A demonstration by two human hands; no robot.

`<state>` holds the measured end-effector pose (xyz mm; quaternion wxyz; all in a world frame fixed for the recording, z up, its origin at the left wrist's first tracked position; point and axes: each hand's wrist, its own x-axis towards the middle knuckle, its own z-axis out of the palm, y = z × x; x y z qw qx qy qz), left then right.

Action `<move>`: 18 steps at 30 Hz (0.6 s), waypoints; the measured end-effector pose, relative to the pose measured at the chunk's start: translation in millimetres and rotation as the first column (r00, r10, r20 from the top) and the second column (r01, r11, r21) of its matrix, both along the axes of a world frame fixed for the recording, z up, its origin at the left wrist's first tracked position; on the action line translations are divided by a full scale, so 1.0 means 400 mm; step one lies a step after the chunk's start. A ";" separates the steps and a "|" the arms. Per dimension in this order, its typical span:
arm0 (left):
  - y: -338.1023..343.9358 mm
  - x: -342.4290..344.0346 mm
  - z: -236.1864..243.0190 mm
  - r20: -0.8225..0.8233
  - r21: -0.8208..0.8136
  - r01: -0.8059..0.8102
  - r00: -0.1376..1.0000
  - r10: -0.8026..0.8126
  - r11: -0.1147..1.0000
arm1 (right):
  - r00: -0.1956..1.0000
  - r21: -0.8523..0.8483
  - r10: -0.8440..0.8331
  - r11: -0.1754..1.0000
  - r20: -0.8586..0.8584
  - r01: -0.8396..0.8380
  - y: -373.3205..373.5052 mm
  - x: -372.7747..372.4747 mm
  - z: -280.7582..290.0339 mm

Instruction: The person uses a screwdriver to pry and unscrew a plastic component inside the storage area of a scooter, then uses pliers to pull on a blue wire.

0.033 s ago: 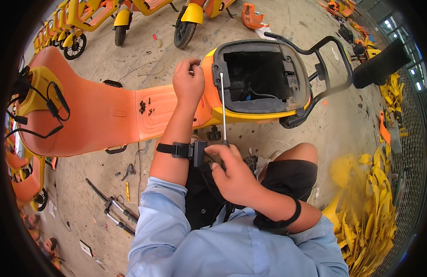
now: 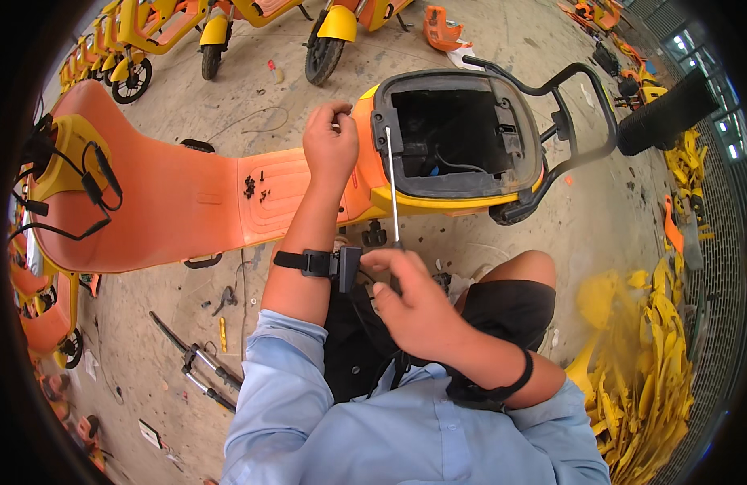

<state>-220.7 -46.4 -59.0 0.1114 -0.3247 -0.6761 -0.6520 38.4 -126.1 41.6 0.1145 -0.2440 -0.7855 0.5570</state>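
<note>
An orange and yellow electric scooter stretches across in front of me, its open black storage box at the right. My right hand is curled around the handle end of a long screwdriver; the fingers hide most of the handle. The metal shaft runs upward, its tip at the left part of the box's black rim. Just left of that rim, my left hand is closed with fingers bent; what it pinches, if anything, is too small to make out. Several small dark screws lie on the orange footboard.
A black tubular rack juts from the scooter's right end. Yellow plastic panels are heaped at the lower right. A fork-like metal part lies on the floor at left. More scooters stand along the back.
My right hand has shifted slightly at the screwdriver's handle, its fingers a little turned. My left hand, the screwdriver's tip and the scooter look the same.
</note>
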 end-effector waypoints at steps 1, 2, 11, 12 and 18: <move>-0.006 -0.006 -0.007 0.025 -0.042 0.007 1.000 -0.006 0.999 | 0.998 -0.008 0.021 1.000 -0.067 -0.022 0.012 0.001 0.017; -0.007 -0.002 -0.004 0.054 -0.082 0.026 0.998 -0.021 0.996 | 0.998 -0.072 0.039 0.996 -0.058 -0.043 0.027 0.005 0.034; 0.003 0.028 -0.005 0.376 -0.211 0.289 0.906 -0.196 0.934 | 0.998 -0.057 0.040 0.997 -0.057 -0.043 0.016 0.005 -0.003; -0.003 0.030 -0.004 0.378 -0.215 0.288 0.906 -0.192 0.933 | 0.998 -0.075 0.062 0.995 -0.022 -0.064 0.023 0.003 0.009; 0.010 0.040 -0.003 0.536 -0.021 0.384 0.784 -0.314 0.923 | 0.998 -0.036 0.044 0.998 0.045 -0.043 -0.007 -0.004 -0.048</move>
